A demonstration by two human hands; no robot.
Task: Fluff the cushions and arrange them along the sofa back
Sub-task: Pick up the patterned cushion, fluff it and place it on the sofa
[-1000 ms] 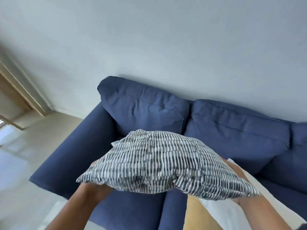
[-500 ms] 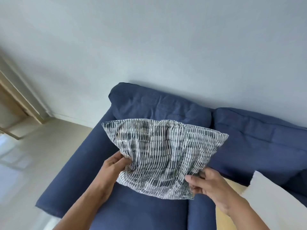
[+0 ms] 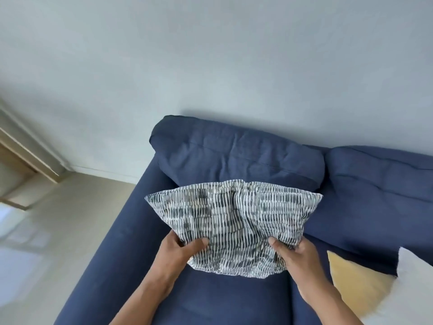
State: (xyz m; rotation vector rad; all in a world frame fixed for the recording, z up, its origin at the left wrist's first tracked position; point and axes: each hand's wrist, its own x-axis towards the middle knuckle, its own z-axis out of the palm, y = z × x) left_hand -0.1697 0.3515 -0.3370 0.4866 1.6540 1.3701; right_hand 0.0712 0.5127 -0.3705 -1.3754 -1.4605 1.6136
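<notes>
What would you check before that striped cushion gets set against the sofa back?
1. Both hands grip it: left hand and right hand pinch the striped cushion at its lower corners: ok.
2. Plumpness: creased down the middle, looks limp: not ok.
3. Spot free: back cushion bare: ok.
4. Cushion resting against it: cannot tell.
5. Others placed: yellow cushion and white cushion lie on the seat: not ok.

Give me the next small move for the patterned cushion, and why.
Probably ease the patterned cushion back until it leans on the left back cushion. Both hands, left hand and right hand, grip its lower corners, and it is upright in front of that spot.
</notes>
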